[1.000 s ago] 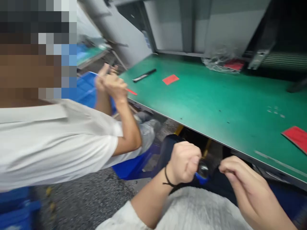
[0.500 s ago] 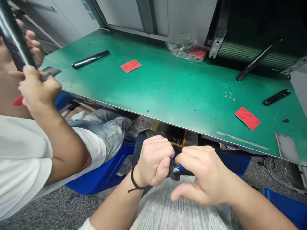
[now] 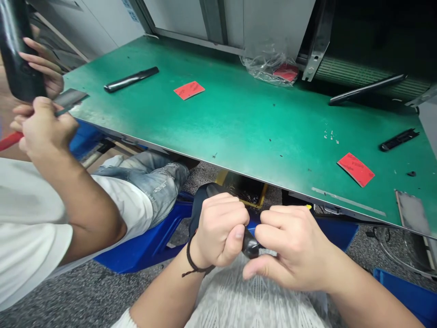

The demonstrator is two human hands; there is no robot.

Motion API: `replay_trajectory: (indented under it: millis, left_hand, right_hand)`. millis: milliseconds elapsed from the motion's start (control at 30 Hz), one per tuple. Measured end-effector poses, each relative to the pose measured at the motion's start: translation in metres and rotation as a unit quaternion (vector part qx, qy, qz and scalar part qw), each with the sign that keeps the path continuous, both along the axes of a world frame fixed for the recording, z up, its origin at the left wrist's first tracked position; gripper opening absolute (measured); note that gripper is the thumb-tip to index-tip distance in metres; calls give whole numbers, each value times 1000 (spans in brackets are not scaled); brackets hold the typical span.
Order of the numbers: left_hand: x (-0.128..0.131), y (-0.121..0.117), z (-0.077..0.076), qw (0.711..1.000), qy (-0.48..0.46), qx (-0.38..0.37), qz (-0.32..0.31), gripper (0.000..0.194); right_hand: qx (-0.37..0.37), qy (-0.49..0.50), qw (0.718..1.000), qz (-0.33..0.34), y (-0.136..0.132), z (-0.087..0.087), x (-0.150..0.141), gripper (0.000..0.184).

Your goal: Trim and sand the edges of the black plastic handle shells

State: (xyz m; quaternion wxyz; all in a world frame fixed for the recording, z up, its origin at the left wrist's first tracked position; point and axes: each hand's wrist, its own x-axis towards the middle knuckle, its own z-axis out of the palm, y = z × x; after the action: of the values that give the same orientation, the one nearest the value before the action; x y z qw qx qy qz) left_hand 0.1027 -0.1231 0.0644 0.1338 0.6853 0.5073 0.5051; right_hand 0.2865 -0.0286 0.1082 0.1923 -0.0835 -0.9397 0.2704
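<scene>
My left hand [image 3: 223, 230], with a dark cord round its wrist, is closed around a long black tube-like part [image 3: 250, 246]. The part's rounded end sticks out beside my thumb, and its far end points away toward the table. Close to that end, my right hand [image 3: 290, 248] has its fingers curled and its thumb just below the part. A small yellow tip [image 3: 309, 207] shows beyond the knuckles of my right hand; the rest of what it grips is hidden by the fingers.
Several black parts lie about, one on the green table [image 3: 239, 118], with red sandpaper-like sheets [image 3: 189, 90] and a clear plastic bag [image 3: 266, 68]. At left, a co-worker's hand [image 3: 46, 123] holds a red-handled blade against a black part [image 3: 22, 59]. A dark ribbed opening stands behind.
My right hand's fingers have closed in, and its thumb has come up to the part's end. The black bar at the back right has turned flatter. The co-worker's hands and part have shifted.
</scene>
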Motion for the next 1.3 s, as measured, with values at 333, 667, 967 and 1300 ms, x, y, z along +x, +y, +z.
replay_trajectory:
  millis: [333, 667, 967, 1300]
  left_hand:
    - [9, -4, -8, 998, -39, -8, 48, 26]
    - [33, -4, -8, 986, -123, -43, 102, 41]
    - [53, -9, -16, 893, -371, -237, -92, 47]
    - [49, -8, -24, 903, -361, -209, -101, 51]
  right_hand:
    - [153, 50, 985, -63, -10, 0, 3, 65]
    - [256, 92, 954, -128, -15, -8, 10, 58]
    - [130, 150, 969, -145, 7, -15, 13, 43]
    - [-10, 33, 993, -115, 30, -8, 40, 39]
